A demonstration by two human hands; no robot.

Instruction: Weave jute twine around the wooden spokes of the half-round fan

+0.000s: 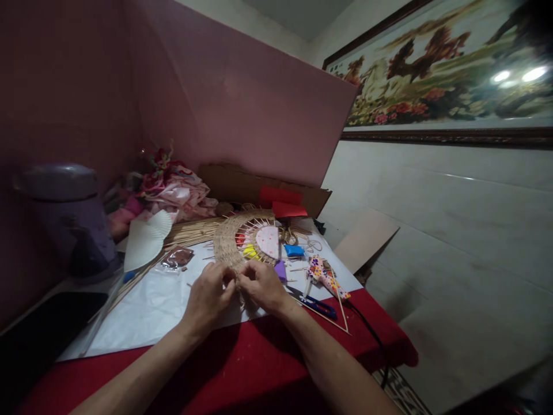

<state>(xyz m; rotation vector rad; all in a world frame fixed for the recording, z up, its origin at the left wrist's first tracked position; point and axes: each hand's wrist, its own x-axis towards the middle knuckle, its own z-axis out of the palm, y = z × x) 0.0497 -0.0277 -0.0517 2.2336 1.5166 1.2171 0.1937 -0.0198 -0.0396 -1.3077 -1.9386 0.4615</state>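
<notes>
Right hand (261, 285), thumb and forefinger closed in a pinch at the near end of a woven piece (223, 239); left hand (213, 291) just beside, fingers curled in toward the same end — gripping or merely touching, impossible to tell; loose end or finished weave between the tips, likewise hidden. Woven piece: spoked semicircle in tan weave, dotted half-round panel (268, 241) at centre, lying over a white sheet (142, 314), directly ahead of both hands. Step in hand, by judgement: working the weave at its near end; next move likely to call for a firm pinch at the edge, slack drawn snug, rest of the curve kept flat. Close around: yellow packet (250, 252) showing through the spokes; purple packet (280, 271) and blue packet (294, 251) to the right; blue-handled snips (322, 306) and flower-patterned item (319, 272) farther right. Leftward: brown packet (179, 255); stick bundle (190, 232); fluted white paper (149, 242). Outermost: purple container (69, 213) at far left; pink fabric heap (184, 193) behind — red cloth (242, 363) at the near edge.
</notes>
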